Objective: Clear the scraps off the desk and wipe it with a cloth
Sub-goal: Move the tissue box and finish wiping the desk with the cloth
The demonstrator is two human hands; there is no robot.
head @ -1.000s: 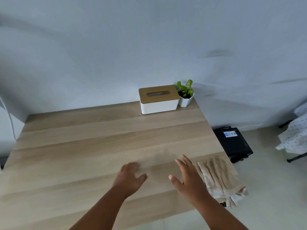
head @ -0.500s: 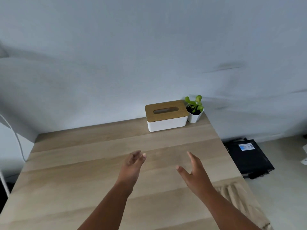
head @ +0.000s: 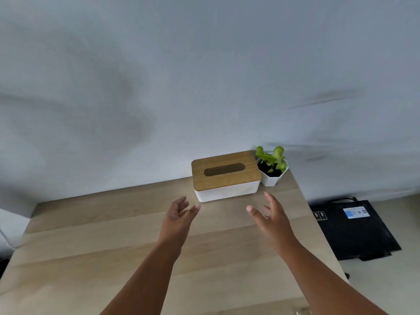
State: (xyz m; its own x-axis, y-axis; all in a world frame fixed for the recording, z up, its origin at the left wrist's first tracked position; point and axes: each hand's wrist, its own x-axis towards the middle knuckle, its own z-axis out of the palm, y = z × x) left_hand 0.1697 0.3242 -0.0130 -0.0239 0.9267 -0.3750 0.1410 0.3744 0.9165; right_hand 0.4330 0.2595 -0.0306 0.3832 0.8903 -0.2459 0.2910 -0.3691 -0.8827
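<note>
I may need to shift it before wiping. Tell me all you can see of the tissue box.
The tissue box is a rectangular white body under a wood-look lid with a dark oval slot; no tissue shows. It stands upright and closed at the desk's far edge by the wall, right beside a small potted plant. Neither hand touches it.

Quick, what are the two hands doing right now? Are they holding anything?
Left hand: open, fingers spread, holding nothing.
Right hand: open, fingers spread, holding nothing.
</note>
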